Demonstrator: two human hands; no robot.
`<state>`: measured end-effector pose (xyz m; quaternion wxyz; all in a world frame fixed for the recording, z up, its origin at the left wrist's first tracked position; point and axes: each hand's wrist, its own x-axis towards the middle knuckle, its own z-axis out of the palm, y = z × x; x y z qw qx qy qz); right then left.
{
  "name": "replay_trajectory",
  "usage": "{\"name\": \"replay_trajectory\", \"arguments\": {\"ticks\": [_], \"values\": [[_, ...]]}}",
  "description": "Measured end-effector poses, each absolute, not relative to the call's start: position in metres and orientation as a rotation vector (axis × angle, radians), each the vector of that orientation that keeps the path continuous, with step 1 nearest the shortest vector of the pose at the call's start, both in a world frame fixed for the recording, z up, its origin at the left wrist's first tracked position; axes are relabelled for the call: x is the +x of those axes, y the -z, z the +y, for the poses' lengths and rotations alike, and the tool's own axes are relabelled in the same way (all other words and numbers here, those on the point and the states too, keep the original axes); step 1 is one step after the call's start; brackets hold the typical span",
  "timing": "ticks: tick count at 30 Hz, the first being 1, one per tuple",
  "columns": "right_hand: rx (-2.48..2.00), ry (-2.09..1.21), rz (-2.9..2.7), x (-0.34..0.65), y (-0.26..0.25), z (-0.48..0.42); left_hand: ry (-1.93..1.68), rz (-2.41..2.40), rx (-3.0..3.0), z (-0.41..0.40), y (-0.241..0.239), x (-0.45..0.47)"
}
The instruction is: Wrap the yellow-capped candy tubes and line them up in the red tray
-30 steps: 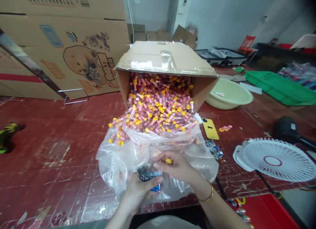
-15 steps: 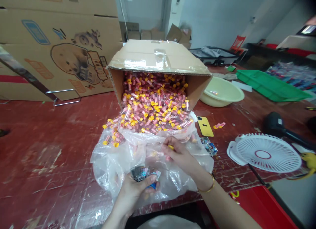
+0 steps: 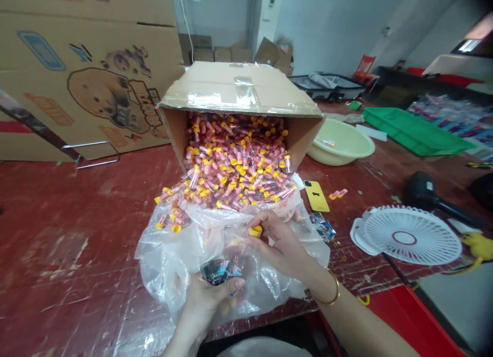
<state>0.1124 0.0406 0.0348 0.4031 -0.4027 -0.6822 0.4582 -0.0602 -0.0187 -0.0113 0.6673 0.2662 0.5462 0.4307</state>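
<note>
My left hand (image 3: 210,298) is closed around a few small dark printed packets (image 3: 217,271), its thumb across their front. My right hand (image 3: 275,239) pinches a small tube by its yellow cap (image 3: 255,231); the rest of the tube is hard to make out. Both hands hover over a clear plastic sheet (image 3: 162,259). Just beyond them, a heap of pink tubes with yellow caps (image 3: 239,167) spills from a cardboard box (image 3: 242,85) lying on its side. A few tubes (image 3: 175,218) lie apart on the sheet at left.
To the right are a yellow phone (image 3: 317,195), some blue printed packets (image 3: 322,227), a loose pink tube (image 3: 338,193), a white fan grille (image 3: 408,239), a pale green basin (image 3: 341,144) and a green tray (image 3: 416,133). A large printed carton (image 3: 88,38) stands at left.
My right hand has turned so the yellow cap faces left and shows clearly. My left hand keeps the packets, now fanned slightly more upright. The whole view has shifted a little.
</note>
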Motion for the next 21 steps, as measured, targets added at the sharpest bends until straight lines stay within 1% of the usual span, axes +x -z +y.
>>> {"name": "replay_trajectory", "arguments": {"ticks": [3, 5, 7, 11, 13, 17, 21], "values": [[-1.02, -1.044, -1.844, 0.112, -0.04, 0.042, -0.937, 1.237, 0.623, -0.017, 0.012, -0.06], [-1.018, -1.069, -1.869, 0.11, -0.039, 0.044, -0.912, 1.234, 0.63, -0.017, 0.01, -0.058], [-1.033, -1.18, -1.798, 0.105, -0.033, 0.047, -0.918, 1.239, 0.614, -0.017, 0.008, -0.056], [-1.033, -1.508, -1.457, 0.095, -0.01, 0.049, -1.008, 1.264, 0.424, -0.02, 0.001, -0.053], [-0.984, -1.583, -1.403, 0.091, 0.001, 0.042, -1.026, 1.241, 0.35, -0.019, -0.001, -0.053], [-0.912, -1.542, -1.548, 0.087, 0.012, 0.013, -1.018, 1.182, 0.261, -0.015, -0.004, -0.051], [-1.013, -1.446, -1.498, 0.084, 0.015, -0.007, -0.986, 1.101, 0.255, -0.014, -0.006, -0.044]]}}
